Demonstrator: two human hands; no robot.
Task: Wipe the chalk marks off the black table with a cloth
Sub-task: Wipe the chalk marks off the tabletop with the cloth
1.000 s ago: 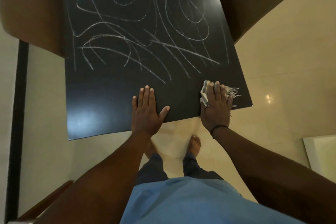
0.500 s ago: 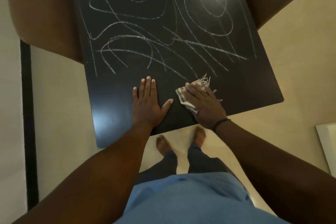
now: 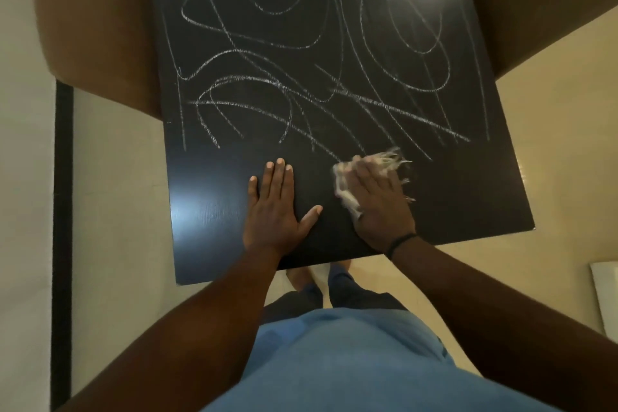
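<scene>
A black table (image 3: 468, 197) fills the middle of the view, its far and middle parts covered with white chalk scribbles (image 3: 301, 90). A strip along the near edge shows no chalk. My left hand (image 3: 274, 207) lies flat on that strip, fingers straight, thumb spread to the right. To its right, my right hand (image 3: 378, 201) presses a small white frayed cloth (image 3: 347, 201) against the tabletop with flat fingers. The cloth's fringe (image 3: 391, 157) sticks out past my fingertips, right at the lowest chalk lines. Most of the cloth is hidden under the hand.
Two brown chairs flank the table, one at the left (image 3: 97, 30) and one at the right (image 3: 535, 0). Cream floor tiles (image 3: 568, 150) surround it. A white object (image 3: 605, 294) sits at the right edge. My feet (image 3: 301, 278) stand just below the table's near edge.
My right hand has slid the cloth from the table's near right corner leftwards and a little away from me, up to the lowest chalk lines. My left hand has stayed flat in place.
</scene>
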